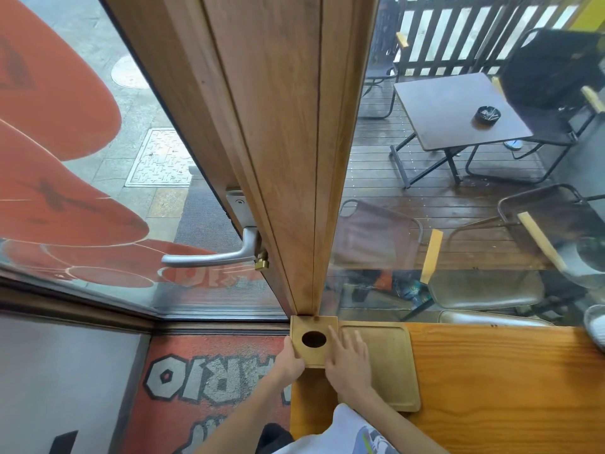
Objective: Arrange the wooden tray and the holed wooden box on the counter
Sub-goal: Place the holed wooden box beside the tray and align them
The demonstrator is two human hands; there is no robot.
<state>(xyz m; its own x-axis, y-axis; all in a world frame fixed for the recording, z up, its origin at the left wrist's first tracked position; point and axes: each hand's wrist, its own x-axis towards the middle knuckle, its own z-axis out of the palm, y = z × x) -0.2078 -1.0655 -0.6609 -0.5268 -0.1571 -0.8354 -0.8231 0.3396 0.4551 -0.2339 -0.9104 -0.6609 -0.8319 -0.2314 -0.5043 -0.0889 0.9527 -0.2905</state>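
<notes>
The right hand [347, 363] lies flat and spread while the left hand [289, 357] grips the holed wooden box [313, 340], nearly tucked beside the wooden tray [384, 365].

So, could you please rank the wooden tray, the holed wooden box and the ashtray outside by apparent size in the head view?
1. wooden tray
2. holed wooden box
3. ashtray, though it sits much farther away, so its true size is unsure.

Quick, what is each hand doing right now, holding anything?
Left hand: gripping the left edge of the holed wooden box.
Right hand: open and flat, fingers against the box's right side, lying over the wooden tray; holding nothing.
</notes>
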